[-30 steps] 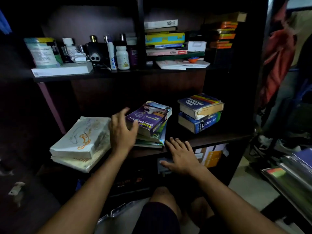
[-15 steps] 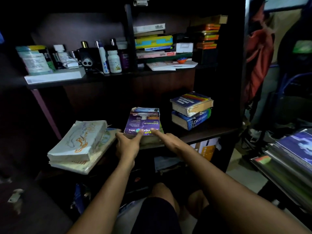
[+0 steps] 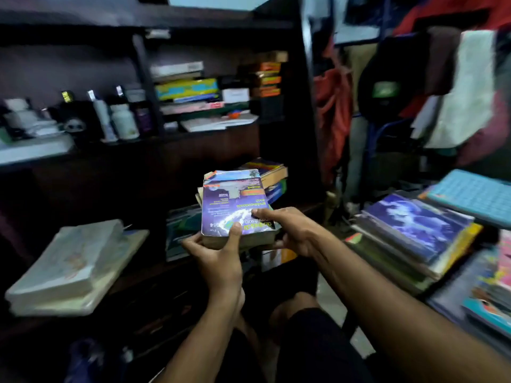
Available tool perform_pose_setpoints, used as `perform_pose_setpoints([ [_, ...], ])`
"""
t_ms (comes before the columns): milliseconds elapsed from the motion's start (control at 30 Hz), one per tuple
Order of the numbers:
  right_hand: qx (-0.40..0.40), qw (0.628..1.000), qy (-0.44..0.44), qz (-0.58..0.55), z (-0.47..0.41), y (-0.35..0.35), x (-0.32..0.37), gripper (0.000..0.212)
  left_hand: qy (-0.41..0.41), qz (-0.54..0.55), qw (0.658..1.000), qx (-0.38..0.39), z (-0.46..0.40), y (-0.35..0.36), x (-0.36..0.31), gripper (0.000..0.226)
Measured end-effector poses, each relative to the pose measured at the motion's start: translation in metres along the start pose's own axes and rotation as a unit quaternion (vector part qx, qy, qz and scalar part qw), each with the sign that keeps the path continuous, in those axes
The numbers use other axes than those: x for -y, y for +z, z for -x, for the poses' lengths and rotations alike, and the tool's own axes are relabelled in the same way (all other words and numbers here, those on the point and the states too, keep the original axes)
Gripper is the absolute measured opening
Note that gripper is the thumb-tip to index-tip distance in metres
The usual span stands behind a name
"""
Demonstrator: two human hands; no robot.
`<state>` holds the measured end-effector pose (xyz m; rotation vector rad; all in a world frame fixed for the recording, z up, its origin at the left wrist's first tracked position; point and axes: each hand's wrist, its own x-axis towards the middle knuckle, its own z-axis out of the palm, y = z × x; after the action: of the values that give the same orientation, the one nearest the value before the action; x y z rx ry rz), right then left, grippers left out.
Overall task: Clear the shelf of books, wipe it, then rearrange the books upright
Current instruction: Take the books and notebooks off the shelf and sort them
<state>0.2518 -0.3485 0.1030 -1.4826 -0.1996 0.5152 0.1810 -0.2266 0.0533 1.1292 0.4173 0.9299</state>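
Lifted off the shelf since earlier, the book is gripped by both hands, left and right; clearing continues, next setting it on the pile at right.

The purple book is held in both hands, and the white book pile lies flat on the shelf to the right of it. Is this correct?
Not fully. In the head view both the left hand and the right hand do hold the purple book, and the white book pile lies flat, but it is on the left of the purple book, not on the right.
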Motion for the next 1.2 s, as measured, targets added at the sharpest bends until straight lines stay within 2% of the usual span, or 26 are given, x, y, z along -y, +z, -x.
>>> perform_pose_setpoints([
  [133,-0.034,0.995,-0.078,-0.049,0.085,-0.070,0.016,0.026,0.041,0.054,0.983,0.169,0.067,0.046,-0.028,0.064],
  [267,-0.133,0.980,-0.138,-0.046,0.175,-0.146,0.030,0.033,0.060,0.031,0.931,0.360,0.137,0.097,-0.052,0.069],
  [400,-0.230,0.948,-0.202,-0.085,0.234,-0.222,0.040,0.047,0.113,-0.040,0.887,0.446,0.210,0.150,-0.068,0.072],
  [467,-0.284,0.921,-0.238,-0.118,0.258,-0.257,0.047,0.057,0.106,-0.037,0.853,0.509,0.236,0.178,-0.066,0.078],
  [600,-0.400,0.854,-0.281,-0.180,0.289,-0.321,0.046,0.080,0.044,-0.057,0.757,0.649,0.268,0.224,-0.037,0.092],
  [700,-0.482,0.797,-0.289,-0.220,0.312,-0.362,0.035,0.080,0.033,-0.116,0.733,0.670,0.297,0.246,-0.008,0.086],
  [733,-0.508,0.783,-0.285,-0.218,0.321,-0.374,0.030,0.079,0.052,-0.148,0.722,0.674,0.304,0.253,0.002,0.088],
  [767,-0.537,0.769,-0.279,-0.205,0.332,-0.386,0.026,0.075,0.090,-0.190,0.696,0.686,0.313,0.259,0.010,0.087],
  [800,-0.564,0.758,-0.271,-0.181,0.343,-0.398,0.022,0.067,0.152,-0.242,0.650,0.704,0.320,0.263,0.021,0.081],
  [867,-0.603,0.745,-0.249,-0.137,0.364,-0.423,0.016,0.053,0.299,-0.371,0.501,0.723,0.330,0.263,0.044,0.063],
  [900,-0.613,0.744,-0.239,-0.120,0.372,-0.435,0.015,0.048,0.355,-0.426,0.434,0.710,0.335,0.258,0.053,0.065],
  [933,-0.621,0.743,-0.224,-0.110,0.380,-0.448,0.015,0.043,0.401,-0.456,0.397,0.688,0.338,0.255,0.060,0.075],
  [1000,-0.630,0.746,-0.187,-0.103,0.393,-0.469,0.017,0.030,0.436,-0.466,0.388,0.664,0.340,0.255,0.067,0.087],
  [1067,-0.639,0.749,-0.135,-0.111,0.402,-0.490,0.012,0.023,0.435,-0.465,0.380,0.671,0.340,0.262,0.065,0.092],
  [1200,-0.634,0.767,0.069,-0.065,0.407,-0.510,-0.019,0.024,0.413,-0.484,0.342,0.692,0.339,0.268,0.057,0.096],
])
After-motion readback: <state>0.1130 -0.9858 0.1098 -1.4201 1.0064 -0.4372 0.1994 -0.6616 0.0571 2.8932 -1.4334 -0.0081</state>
